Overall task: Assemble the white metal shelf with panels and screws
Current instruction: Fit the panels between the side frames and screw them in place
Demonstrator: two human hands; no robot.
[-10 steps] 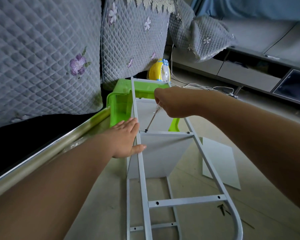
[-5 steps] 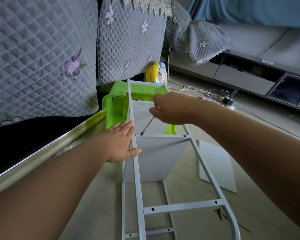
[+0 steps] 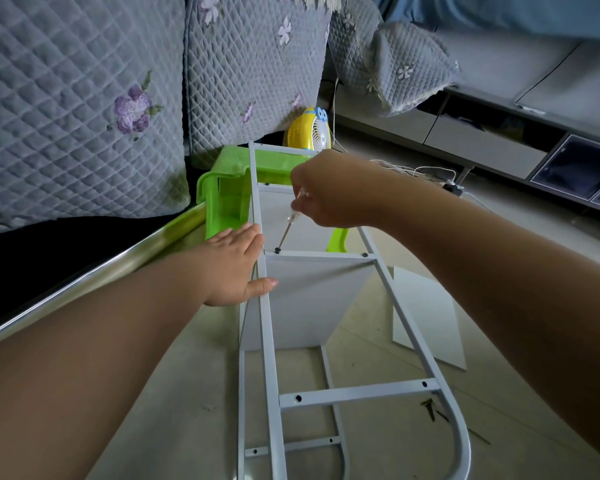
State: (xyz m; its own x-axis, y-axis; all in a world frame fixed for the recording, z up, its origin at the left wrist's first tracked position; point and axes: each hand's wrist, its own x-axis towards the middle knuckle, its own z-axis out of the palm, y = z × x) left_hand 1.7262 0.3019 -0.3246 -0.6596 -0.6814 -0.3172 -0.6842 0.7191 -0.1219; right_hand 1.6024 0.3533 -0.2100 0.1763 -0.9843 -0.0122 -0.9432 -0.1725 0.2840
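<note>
The white metal shelf frame point(image 3: 357, 393) lies on its side on the floor, its far end propped on a green plastic stool point(image 3: 229, 188). A white panel point(image 3: 305, 303) hangs under a crossbar. My right hand point(image 3: 329, 192) grips a screwdriver point(image 3: 288, 226) whose tip sits on a black screw point(image 3: 277, 250) at the crossbar's left end. A second screw point(image 3: 364, 254) sits at the right end. My left hand point(image 3: 236, 268) presses flat against the left rail, thumb over the rail.
A loose white panel point(image 3: 426, 317) lies on the floor to the right. Several dark screws point(image 3: 430, 408) lie by the frame's curved end. A yellow fan point(image 3: 310, 129) and white cables point(image 3: 416, 169) sit behind. A quilted grey sofa cover point(image 3: 84, 98) fills the left.
The view has shifted slightly. My right hand has turned on the screwdriver, which stays on the left screw. My left hand keeps pressing the rail.
</note>
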